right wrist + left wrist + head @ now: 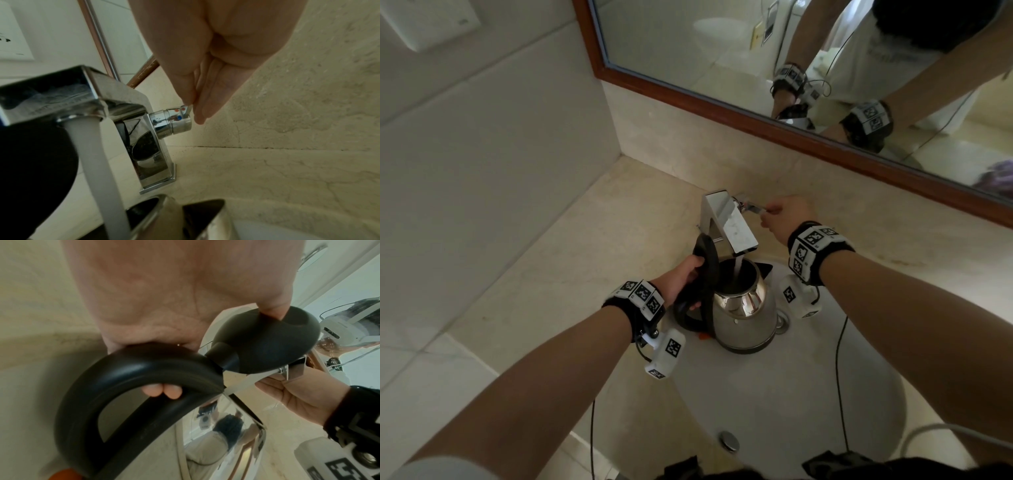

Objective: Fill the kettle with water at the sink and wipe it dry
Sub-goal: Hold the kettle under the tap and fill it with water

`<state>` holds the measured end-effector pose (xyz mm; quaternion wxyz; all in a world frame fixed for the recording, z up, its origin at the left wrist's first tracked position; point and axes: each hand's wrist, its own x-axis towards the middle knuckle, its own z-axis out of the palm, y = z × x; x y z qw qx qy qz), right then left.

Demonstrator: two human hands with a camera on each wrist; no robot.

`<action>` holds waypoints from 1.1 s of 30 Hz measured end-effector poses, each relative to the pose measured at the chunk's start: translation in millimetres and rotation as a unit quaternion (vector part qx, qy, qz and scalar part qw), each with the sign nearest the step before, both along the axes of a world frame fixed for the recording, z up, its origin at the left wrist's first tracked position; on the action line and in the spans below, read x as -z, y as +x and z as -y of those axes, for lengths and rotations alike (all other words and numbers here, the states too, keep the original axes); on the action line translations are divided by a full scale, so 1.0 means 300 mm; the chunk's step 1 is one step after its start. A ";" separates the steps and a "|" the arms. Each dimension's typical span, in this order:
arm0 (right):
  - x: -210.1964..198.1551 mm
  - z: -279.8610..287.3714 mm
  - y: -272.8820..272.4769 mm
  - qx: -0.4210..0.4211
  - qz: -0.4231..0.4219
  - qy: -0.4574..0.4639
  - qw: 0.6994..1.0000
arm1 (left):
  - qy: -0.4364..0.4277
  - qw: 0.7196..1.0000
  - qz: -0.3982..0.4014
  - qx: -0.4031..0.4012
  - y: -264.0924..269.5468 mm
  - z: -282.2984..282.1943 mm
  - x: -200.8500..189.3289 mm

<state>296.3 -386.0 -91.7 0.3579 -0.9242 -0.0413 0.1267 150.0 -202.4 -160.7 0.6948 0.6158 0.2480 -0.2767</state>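
A steel kettle (743, 313) with a black handle (127, 386) stands in the white sink (791, 387), its lid (265, 340) tipped up. My left hand (683, 277) grips the handle, thumb on the lid. From the chrome faucet (729, 219) a stream of water (96, 154) runs into the kettle's open mouth (734, 277). My right hand (782, 214) pinches the thin faucet lever (188, 110) on the faucet's right side. How full the kettle is stays hidden.
A beige stone counter (592, 260) surrounds the sink, meeting a tiled wall on the left. A wood-framed mirror (756, 113) hangs behind the faucet. The sink's drain (783, 320) lies right of the kettle and an overflow cap (729, 442) near the front rim. Cables trail from both wrists.
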 end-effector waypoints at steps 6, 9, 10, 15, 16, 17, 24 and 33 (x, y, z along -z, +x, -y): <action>-0.003 0.003 0.001 -0.011 0.008 -0.015 1.000 | 0.000 1.000 0.001 0.012 -0.005 0.001 -0.008; -0.004 0.002 0.002 -0.011 0.005 -0.014 1.000 | 0.000 1.000 -0.006 0.004 -0.006 0.006 -0.013; -0.003 0.003 0.004 -0.012 0.004 -0.015 1.000 | 0.001 1.000 -0.009 0.007 -0.005 0.007 -0.018; 0.000 0.003 -0.001 -0.001 0.006 -0.004 1.000 | 0.004 1.000 -0.022 0.017 -0.001 0.002 -0.027; 0.002 0.002 -0.002 -0.002 0.007 -0.003 1.000 | 0.004 1.000 -0.021 0.018 -0.001 0.001 -0.026; 0.000 0.002 -0.002 -0.002 0.007 -0.003 1.000 | 0.005 1.000 -0.019 0.019 0.000 0.002 -0.027; -0.008 0.003 -0.011 -0.005 0.009 -0.007 1.000 | 0.001 1.000 -0.010 0.016 -0.002 0.001 -0.020; -0.019 0.001 -0.020 -0.004 0.006 -0.005 1.000 | 0.008 0.999 -0.011 0.031 0.000 0.001 -0.028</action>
